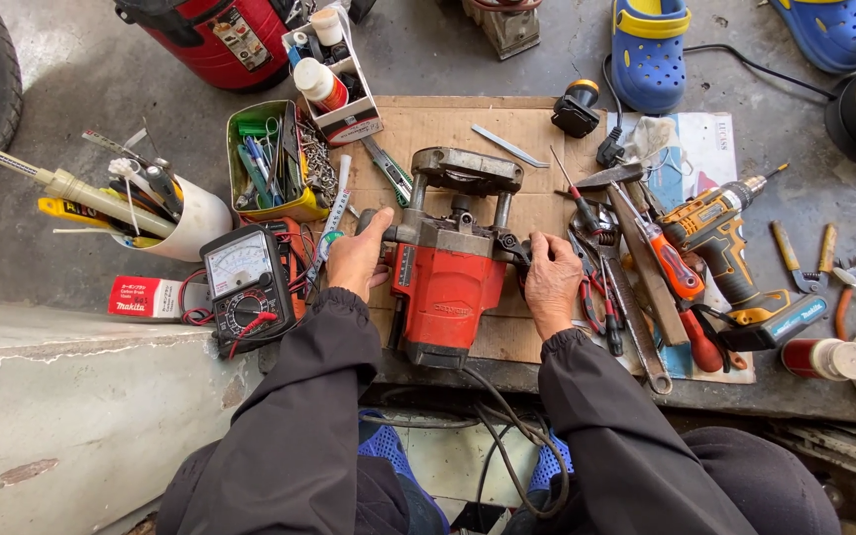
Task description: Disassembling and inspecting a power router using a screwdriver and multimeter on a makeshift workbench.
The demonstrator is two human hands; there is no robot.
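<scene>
left hand [357, 260]: my fingers curl shut around a grip, thumb up, knuckles outward | right hand [551, 282]: lies palm down, fingers bent and closed over what's under them, back facing up | both arms: in dark sleeves, reach forward from my lap, elbows bent, wrists level

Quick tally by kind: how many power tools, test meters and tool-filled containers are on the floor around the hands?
Power tools: 2, the red plunge router gripped by left hand and right hand, and the orange cordless drill.
Test meters: 1, the analog multimeter.
Containers: 3, white bucket, green tin, cardboard box.
Total: 6
</scene>
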